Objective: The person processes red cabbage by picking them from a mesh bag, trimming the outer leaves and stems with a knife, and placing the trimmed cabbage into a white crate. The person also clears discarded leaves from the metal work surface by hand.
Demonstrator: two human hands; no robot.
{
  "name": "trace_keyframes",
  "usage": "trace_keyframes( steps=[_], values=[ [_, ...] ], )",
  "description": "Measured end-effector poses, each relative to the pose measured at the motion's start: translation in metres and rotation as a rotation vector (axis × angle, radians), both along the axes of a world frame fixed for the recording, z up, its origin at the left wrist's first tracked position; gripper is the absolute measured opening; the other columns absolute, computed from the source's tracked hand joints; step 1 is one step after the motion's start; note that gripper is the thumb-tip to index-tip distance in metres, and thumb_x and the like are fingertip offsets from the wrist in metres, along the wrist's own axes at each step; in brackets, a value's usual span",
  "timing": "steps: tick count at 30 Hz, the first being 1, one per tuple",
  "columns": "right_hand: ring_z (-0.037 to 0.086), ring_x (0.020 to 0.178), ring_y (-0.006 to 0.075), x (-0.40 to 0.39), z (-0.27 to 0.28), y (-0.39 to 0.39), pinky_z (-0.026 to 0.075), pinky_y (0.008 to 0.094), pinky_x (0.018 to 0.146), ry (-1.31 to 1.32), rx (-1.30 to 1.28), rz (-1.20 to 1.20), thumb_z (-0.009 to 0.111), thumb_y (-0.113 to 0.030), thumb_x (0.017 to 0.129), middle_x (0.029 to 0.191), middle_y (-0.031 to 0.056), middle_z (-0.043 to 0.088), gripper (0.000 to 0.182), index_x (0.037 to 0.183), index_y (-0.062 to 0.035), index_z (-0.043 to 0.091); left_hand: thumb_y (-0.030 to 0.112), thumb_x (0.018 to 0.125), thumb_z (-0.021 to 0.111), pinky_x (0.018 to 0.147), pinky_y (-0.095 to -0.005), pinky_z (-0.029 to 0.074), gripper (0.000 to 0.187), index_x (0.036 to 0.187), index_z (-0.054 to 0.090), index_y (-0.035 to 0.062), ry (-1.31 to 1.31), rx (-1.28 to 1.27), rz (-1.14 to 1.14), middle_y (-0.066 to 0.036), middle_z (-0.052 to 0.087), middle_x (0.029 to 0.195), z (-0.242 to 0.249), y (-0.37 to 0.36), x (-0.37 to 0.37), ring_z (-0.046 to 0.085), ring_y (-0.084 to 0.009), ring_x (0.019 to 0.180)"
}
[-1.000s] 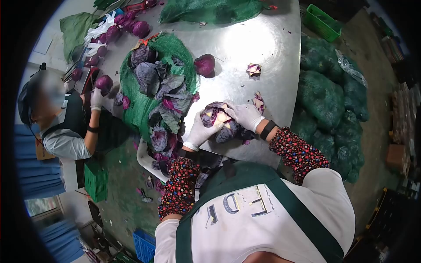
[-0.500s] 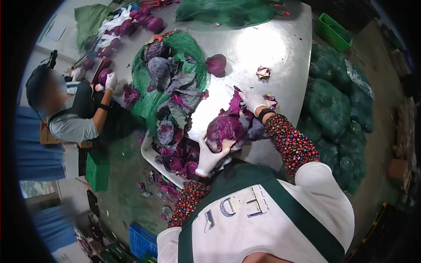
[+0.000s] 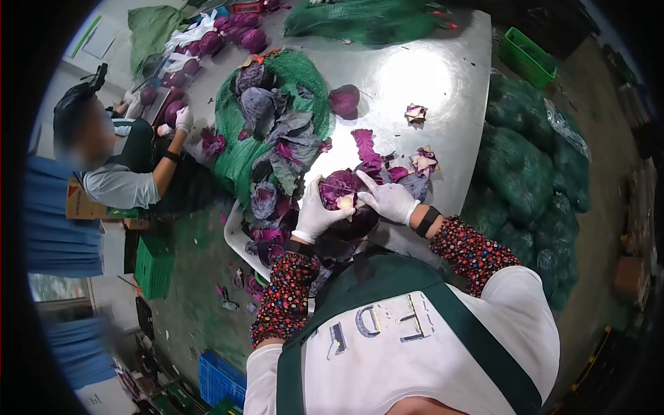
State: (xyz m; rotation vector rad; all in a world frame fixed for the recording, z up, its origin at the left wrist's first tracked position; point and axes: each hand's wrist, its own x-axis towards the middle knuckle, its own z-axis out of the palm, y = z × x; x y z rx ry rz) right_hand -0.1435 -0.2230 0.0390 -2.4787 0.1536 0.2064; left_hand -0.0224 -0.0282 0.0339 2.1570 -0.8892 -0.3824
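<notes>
Between my two white-gloved hands is a red cabbage [image 3: 336,185], its pale cut stem end turned up toward me. My left hand [image 3: 319,216] wraps round its left side, with the thumb beside the stem. From the right, my right hand [image 3: 389,198] grips it, index finger on the leaves and thumb near the stem. Torn purple leaves [image 3: 368,146] lie just beyond the right hand, beside a star-shaped cut stem piece [image 3: 424,161]. A second stem piece [image 3: 415,113] sits farther out. What lies under the cabbage is mostly hidden.
A green mesh sack [image 3: 315,86] under loose outer leaves [image 3: 259,111] lies left on the metal table [image 3: 449,76], near another cabbage [image 3: 344,101]. A white tub [image 3: 235,232] of leaves stands below. Full sacks [image 3: 515,166] stack right. A co-worker [image 3: 128,162] holds a cabbage at left.
My right hand has come back from the loose leaves to the cabbage. The cabbage has turned, its stem end now facing up between my hands. The torn leaf strip now lies on the table.
</notes>
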Motion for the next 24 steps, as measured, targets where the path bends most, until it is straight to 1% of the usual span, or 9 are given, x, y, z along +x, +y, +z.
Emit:
trace_keyframes(
  steps=[5, 8, 12, 14, 15, 16, 18, 22, 24],
  values=[
    [0.066, 0.082, 0.0389, 0.008, 0.001, -0.005, 0.051, 0.0476, 0.072, -0.013, 0.005, 0.009, 0.032, -0.046, 0.100, 0.088, 0.0221, 0.067, 0.057, 0.144, -0.0098, 0.030, 0.047, 0.052, 0.088, 0.098, -0.0402, 0.042, 0.103, 0.127, 0.042, -0.0065, 0.067, -0.015, -0.012, -0.023, 0.052, 0.119, -0.006, -0.002, 0.006, 0.051, -0.0335, 0.115],
    [0.066, 0.086, 0.0359, 0.016, 0.010, -0.016, 0.051, 0.0458, 0.078, -0.032, -0.003, 0.035, 0.031, -0.044, 0.100, 0.095, 0.0192, 0.068, 0.047, 0.127, -0.0110, 0.051, 0.047, 0.052, 0.089, 0.095, -0.0406, 0.044, 0.102, 0.126, 0.043, -0.0054, 0.063, 0.012, -0.054, -0.022, 0.054, 0.116, 0.009, -0.007, 0.003, 0.053, -0.0338, 0.111],
    [0.064, 0.089, 0.0369, 0.029, -0.016, -0.032, 0.050, 0.0456, 0.081, -0.034, -0.091, 0.054, 0.031, -0.039, 0.100, 0.099, 0.0194, 0.067, 0.041, 0.120, -0.0111, 0.055, 0.046, 0.053, 0.088, 0.092, -0.0408, 0.046, 0.100, 0.126, 0.043, -0.0052, -0.071, 0.048, -0.055, -0.022, 0.055, 0.114, 0.011, -0.009, -0.001, 0.055, -0.0356, 0.107],
    [0.064, 0.090, 0.0395, 0.032, -0.034, -0.032, 0.050, 0.0464, 0.082, -0.405, -0.152, 0.197, 0.036, -0.042, 0.098, 0.097, 0.0205, 0.066, 0.042, 0.116, -0.0103, 0.058, 0.045, 0.054, 0.086, 0.093, -0.0425, 0.045, 0.097, 0.125, 0.043, -0.0054, 0.035, 0.040, -0.039, -0.024, 0.054, 0.116, 0.017, -0.012, -0.005, 0.055, -0.0384, 0.108],
    [0.063, 0.092, 0.0403, 0.029, 0.004, -0.019, 0.049, 0.0476, 0.083, -0.084, 0.066, -0.032, 0.045, -0.052, 0.092, 0.098, 0.0223, 0.066, 0.049, 0.111, -0.0085, 0.061, 0.045, 0.055, 0.085, 0.094, -0.0428, 0.045, 0.097, 0.125, 0.043, -0.0055, 0.052, 0.001, -0.050, -0.025, 0.053, 0.117, 0.018, -0.012, -0.003, 0.054, -0.0394, 0.109],
    [0.063, 0.094, 0.0405, 0.029, 0.017, -0.013, 0.048, 0.0481, 0.085, -0.033, 0.051, -0.077, 0.053, -0.062, 0.083, 0.099, 0.0251, 0.065, 0.064, 0.109, -0.0044, 0.061, 0.043, 0.055, 0.086, 0.095, -0.0405, 0.044, 0.098, 0.127, 0.041, -0.0063, 0.000, 0.000, -0.054, -0.025, 0.053, 0.117, 0.008, -0.011, 0.000, 0.055, -0.0365, 0.110],
    [0.064, 0.094, 0.0407, 0.039, -0.003, -0.018, 0.049, 0.0462, 0.084, 0.049, 0.043, 0.009, 0.058, -0.068, 0.076, 0.096, 0.0282, 0.065, 0.078, 0.109, 0.0027, 0.059, 0.041, 0.056, 0.087, 0.098, -0.0380, 0.042, 0.100, 0.129, 0.039, -0.0070, -0.039, 0.017, -0.070, -0.024, 0.053, 0.119, 0.001, -0.009, 0.002, 0.054, -0.0336, 0.113],
    [0.066, 0.087, 0.0391, 0.053, 0.018, -0.036, 0.052, 0.0443, 0.079, -0.005, 0.091, 0.096, 0.063, -0.060, 0.072, 0.088, 0.0271, 0.066, 0.072, 0.097, 0.0070, 0.065, 0.044, 0.053, 0.088, 0.100, -0.0397, 0.041, 0.103, 0.129, 0.039, -0.0055, -0.116, 0.036, -0.124, -0.024, 0.051, 0.122, 0.002, -0.013, 0.002, 0.051, -0.0372, 0.116],
    [0.066, 0.076, 0.0390, 0.061, 0.031, -0.034, 0.052, 0.0450, 0.072, 0.197, -0.118, 0.204, 0.065, -0.052, 0.069, 0.079, 0.0261, 0.066, 0.060, 0.086, 0.0061, 0.068, 0.046, 0.054, 0.087, 0.098, -0.0414, 0.042, 0.101, 0.128, 0.041, -0.0044, -0.156, 0.050, -0.120, -0.023, 0.052, 0.120, 0.007, -0.018, -0.001, 0.052, -0.0376, 0.113]
  ],
)
